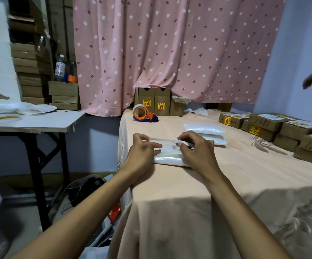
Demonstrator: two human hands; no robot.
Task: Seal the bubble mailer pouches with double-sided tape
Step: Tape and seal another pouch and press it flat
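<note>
1. Flat yellowish roll of tape point(8, 118). Was laid on a white folding table point(45, 124), well to the left of the glossy white bubble mailer pouch point(170, 159) being worked. Whether it was double-sided could not be told.
2. Orange-and-blue tape dispenser point(142, 113). Was set behind the pouch and slightly left, apart from it.
3. Left hand point(144, 149). Thumb and forefinger were pinched on the left end of item 4, above the pouch's left edge. The remaining fingers were laid out on the pouch's top.
4. Narrow white strip point(162, 140). Was held taut between both hands, just above the pouch's far edge. Tape or peeled backing: not determinable. It was judged thin, limp and prone to curl and stick to itself, so best held by the ends only.
5. The pouch itself. Was laid flat on a peach cloth point(188, 184), under both hands. It was judged light, soft, cushioned and slick, so likely to slide unless pressed down. It would be best taken at the flap edge.
6. Right hand point(196, 149). Fingers were curled, and thumb and fingertips were pinched on the strip's right end, over the pouch's right part.
7. Stack of two white bubble pouches point(205, 130). Was placed behind and right of the pouch, near it.
8. Brown labelled cardboard boxes point(270, 124). Were ranged well to the right of the pouch.
</note>
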